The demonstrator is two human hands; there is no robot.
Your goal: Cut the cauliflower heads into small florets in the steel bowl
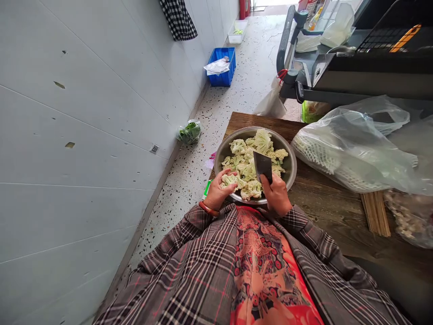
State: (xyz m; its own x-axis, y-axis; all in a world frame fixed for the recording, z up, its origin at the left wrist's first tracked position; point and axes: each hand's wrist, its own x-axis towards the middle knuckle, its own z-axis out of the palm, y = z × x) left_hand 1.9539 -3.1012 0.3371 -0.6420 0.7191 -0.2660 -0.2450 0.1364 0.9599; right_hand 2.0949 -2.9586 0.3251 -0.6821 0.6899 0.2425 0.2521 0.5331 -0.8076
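A wide metal bowl (292,168) holds many pale cauliflower florets (248,155) and sits at the corner of a dark wooden table. At its near left rim, my left hand (218,190) is closed around a cauliflower piece (229,180). My right hand (276,195) grips a cleaver (263,165) over the right part of the bowl, its dark blade pointing up and away. The blade is apart from the piece in my left hand. My right palm hides the cleaver's handle.
Right of the bowl, a clear plastic bag (355,149) lies on the wooden table (314,203), near a bundle of wooden sticks (375,213). A grey cart (304,92) stands beyond. Bagged greens (190,132) and a blue crate (222,79) rest on the floor along the wall.
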